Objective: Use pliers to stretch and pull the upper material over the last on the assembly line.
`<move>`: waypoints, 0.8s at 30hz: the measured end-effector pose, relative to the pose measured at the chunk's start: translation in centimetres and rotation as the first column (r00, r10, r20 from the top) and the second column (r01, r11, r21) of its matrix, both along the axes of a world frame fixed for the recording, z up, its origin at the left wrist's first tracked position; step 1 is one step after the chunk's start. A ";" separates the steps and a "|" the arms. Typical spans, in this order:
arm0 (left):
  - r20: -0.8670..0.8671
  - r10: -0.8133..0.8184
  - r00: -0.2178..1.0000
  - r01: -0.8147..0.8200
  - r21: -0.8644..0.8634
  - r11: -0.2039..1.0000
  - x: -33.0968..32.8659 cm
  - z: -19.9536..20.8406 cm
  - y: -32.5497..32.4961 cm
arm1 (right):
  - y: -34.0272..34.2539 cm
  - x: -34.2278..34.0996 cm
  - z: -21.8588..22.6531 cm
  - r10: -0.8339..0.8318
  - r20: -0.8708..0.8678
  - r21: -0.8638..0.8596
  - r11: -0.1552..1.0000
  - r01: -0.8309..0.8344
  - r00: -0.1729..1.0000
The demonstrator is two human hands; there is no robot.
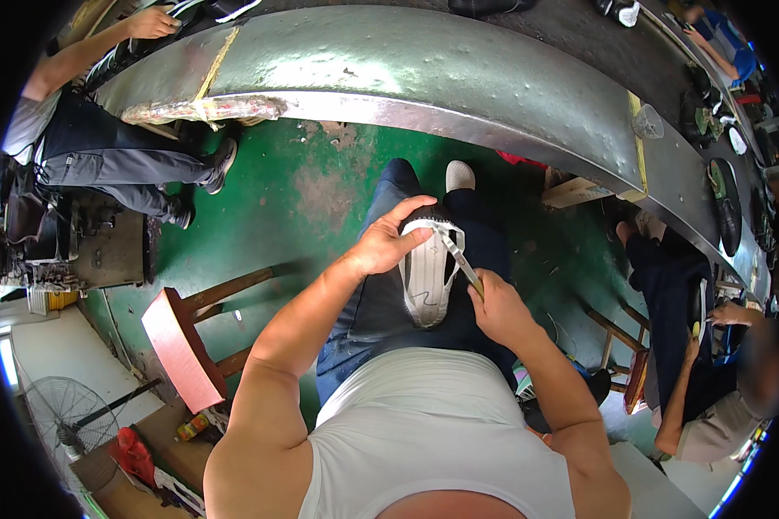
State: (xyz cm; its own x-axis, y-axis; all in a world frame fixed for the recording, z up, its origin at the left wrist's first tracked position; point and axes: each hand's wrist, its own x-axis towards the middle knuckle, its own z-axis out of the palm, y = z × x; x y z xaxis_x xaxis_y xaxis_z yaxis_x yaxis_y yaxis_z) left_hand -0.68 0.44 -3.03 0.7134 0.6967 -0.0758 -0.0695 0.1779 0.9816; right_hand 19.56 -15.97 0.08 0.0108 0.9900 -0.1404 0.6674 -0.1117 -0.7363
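1. White-bottomed black shoe [425, 281]: frame centre; the worker's left hand [388, 242] grips its upper end.
2. Right hand [501, 309], right of shoe: closed around slim silver metal tool [460, 261].
3. Shoe underside: dark squiggle near lower end.

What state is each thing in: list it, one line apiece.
Shoe: white, dark-marked side facing up
Metal tool: tip at shoe's far end
Left hand: gripping far end
Right hand: closed on tool's handle
Pink-topped stool: upright
Fan: running or not, unclear
Green floor: worn in patches
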 end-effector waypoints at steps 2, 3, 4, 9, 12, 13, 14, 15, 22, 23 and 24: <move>-0.163 0.057 0.985 -0.043 0.092 0.995 0.3 1.0 -0.4 | -0.3 0.2 1.3 0.041 0.154 0.032 0.998 -0.047 0.987; -0.163 0.050 0.985 -0.036 0.089 0.995 0.7 0.7 -0.5 | -0.1 0.4 1.8 0.066 0.202 -0.037 0.998 -0.059 0.977; -0.138 0.104 0.985 -0.101 0.025 0.995 1.3 0.2 -0.7 | 0.3 0.7 2.4 0.100 0.249 -0.106 0.991 -0.075 0.963; -0.096 0.149 0.984 -0.162 -0.136 0.977 1.6 0.3 -0.4 | 1.8 2.7 6.9 -0.028 -0.331 -0.402 0.908 -0.114 0.943; -0.101 0.115 0.988 -0.123 -0.080 0.989 1.7 0.5 -0.5 | 2.3 0.3 5.9 -0.081 -0.267 -0.110 0.992 0.053 0.960; -0.163 0.107 0.981 -0.113 -0.029 0.993 1.5 0.7 -0.5 | 3.0 0.0 4.8 -0.069 -0.148 0.136 0.987 0.089 0.987; -0.224 0.101 0.969 -0.098 0.022 0.995 1.3 0.9 -0.5 | 4.1 0.5 4.0 0.007 -0.060 -0.131 0.991 -0.015 0.998; -0.224 0.102 0.969 -0.099 0.022 0.995 1.0 0.9 -0.7 | 3.8 0.9 3.9 0.008 -0.059 -0.131 0.991 -0.016 0.998; -0.602 0.137 0.787 -0.109 0.084 0.991 -0.5 -0.7 -5.4 | 3.3 -0.4 -2.4 -0.320 -0.188 0.059 0.940 0.336 0.929; -0.606 0.132 0.784 -0.108 0.077 0.991 -0.9 -1.7 -5.6 | 3.6 -0.8 -3.2 -0.322 -0.190 0.051 0.940 0.336 0.928; -0.481 0.114 0.869 -0.117 0.025 0.993 -1.1 -2.7 -5.7 | 3.8 -1.0 -3.8 -0.367 -0.253 -0.145 0.929 0.340 0.895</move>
